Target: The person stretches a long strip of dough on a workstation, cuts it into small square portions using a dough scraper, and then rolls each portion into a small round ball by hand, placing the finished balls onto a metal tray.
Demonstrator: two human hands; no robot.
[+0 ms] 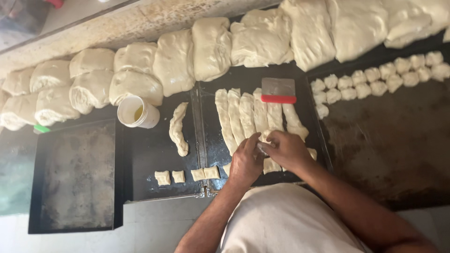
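Dark, greasy worktop (pixel 398 154) across the middle, stained and worn. Pale, scuffed ledge (pixel 117 26) along the far edge, lit by soft daylight from the upper left. Light floor (pixel 154 225) at the near side. Dim greenish patch (pixel 11 178) at the left border.

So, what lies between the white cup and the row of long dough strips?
In the head view, one curved dough strip lies alone on the dark tray, between the white cup and the row of long dough strips.
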